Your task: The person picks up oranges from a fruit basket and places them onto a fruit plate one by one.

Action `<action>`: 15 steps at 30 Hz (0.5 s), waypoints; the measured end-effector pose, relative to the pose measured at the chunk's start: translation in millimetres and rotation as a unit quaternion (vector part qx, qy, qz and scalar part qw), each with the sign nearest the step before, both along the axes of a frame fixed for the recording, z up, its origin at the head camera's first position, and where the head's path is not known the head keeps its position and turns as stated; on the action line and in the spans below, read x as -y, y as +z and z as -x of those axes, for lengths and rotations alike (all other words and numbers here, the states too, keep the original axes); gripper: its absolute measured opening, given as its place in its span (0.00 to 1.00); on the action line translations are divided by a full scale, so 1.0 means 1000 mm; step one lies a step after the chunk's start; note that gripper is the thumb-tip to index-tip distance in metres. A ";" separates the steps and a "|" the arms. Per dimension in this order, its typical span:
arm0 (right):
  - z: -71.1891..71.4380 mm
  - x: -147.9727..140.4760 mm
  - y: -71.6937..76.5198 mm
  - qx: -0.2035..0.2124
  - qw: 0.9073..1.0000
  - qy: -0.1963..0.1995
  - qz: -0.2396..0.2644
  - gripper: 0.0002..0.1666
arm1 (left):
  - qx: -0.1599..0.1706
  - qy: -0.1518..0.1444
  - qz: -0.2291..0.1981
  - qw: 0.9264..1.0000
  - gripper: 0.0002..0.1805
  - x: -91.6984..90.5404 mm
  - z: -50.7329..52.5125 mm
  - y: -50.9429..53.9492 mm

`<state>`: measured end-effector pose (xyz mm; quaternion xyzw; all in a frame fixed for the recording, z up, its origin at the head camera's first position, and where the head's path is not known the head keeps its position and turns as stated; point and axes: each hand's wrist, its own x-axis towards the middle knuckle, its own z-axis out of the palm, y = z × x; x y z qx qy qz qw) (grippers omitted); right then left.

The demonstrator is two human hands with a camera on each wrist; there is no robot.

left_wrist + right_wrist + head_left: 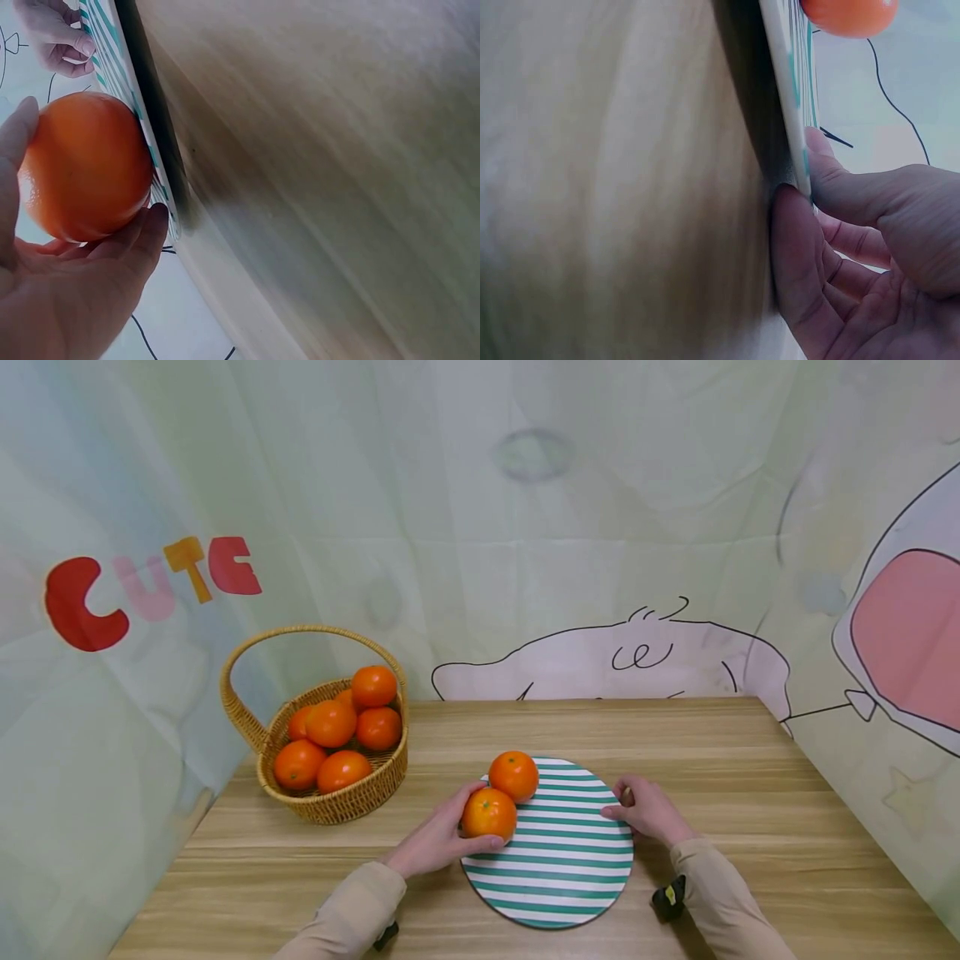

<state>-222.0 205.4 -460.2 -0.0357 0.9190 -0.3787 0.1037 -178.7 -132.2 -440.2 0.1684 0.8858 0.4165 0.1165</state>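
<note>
Board (562,860), round, green-and-white-striped, is pinched by right hand (648,811), likely for steadiness; left hand (437,839) grips round orange fruit (490,815) at its left rim.

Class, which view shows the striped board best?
The head view: nearly the whole striped board shows from above. Left wrist shows only a slanted strip beside an orange; right wrist, its edge pinched by the right hand.

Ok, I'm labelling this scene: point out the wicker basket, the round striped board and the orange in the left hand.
Wicker basket (337,809): head view, on its front wall.
Round striped board (557,856): head view, on its bare top.
Held orange (88,165): left wrist view, middle of its visible side.
</note>
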 end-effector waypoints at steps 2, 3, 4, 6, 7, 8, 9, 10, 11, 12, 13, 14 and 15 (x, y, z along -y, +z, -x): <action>0.000 0.000 0.000 0.001 1.000 -0.001 0.001 0.13 | -0.001 0.002 0.001 1.000 0.49 0.000 0.000 -0.001; 0.000 0.000 0.000 0.001 1.000 -0.001 0.000 0.13 | -0.001 0.002 0.000 1.000 0.49 0.000 0.000 -0.001; 0.000 0.000 0.000 0.002 1.000 -0.001 0.000 0.13 | -0.001 0.003 -0.001 1.000 0.49 0.000 -0.001 -0.001; 0.000 0.000 0.000 0.004 1.000 -0.002 0.001 0.13 | -0.001 0.005 0.000 1.000 0.50 0.000 -0.001 -0.001; 0.001 0.000 0.000 0.006 1.000 -0.004 0.002 0.13 | -0.001 0.006 0.000 1.000 0.50 0.000 -0.001 -0.002; 0.000 0.000 0.000 0.006 1.000 -0.004 0.002 0.13 | -0.001 0.007 0.001 1.000 0.50 0.000 -0.001 -0.002; 0.000 0.000 0.000 0.006 1.000 -0.003 0.002 0.13 | -0.001 0.008 0.001 1.000 0.50 0.000 -0.001 -0.003; 0.001 0.000 0.000 0.007 1.000 -0.002 0.003 0.13 | -0.001 0.009 0.002 1.000 0.50 0.000 -0.001 -0.003; 0.001 0.000 0.000 0.008 1.000 -0.003 0.003 0.13 | 0.000 0.011 0.002 1.000 0.50 0.000 -0.001 -0.003; 0.001 0.000 0.000 0.008 1.000 -0.003 0.003 0.13 | 0.000 0.013 0.002 1.000 0.50 0.000 -0.001 -0.004; 0.001 0.000 0.000 0.010 1.000 -0.005 0.004 0.12 | 0.000 0.014 0.001 1.000 0.51 0.000 -0.001 -0.004; 0.001 0.000 0.000 0.011 1.000 -0.005 0.003 0.12 | 0.001 0.016 0.001 1.000 0.51 0.000 -0.001 -0.004; 0.001 0.000 -0.001 0.011 1.000 -0.005 0.002 0.12 | 0.001 0.018 -0.001 1.000 0.52 0.000 -0.001 -0.005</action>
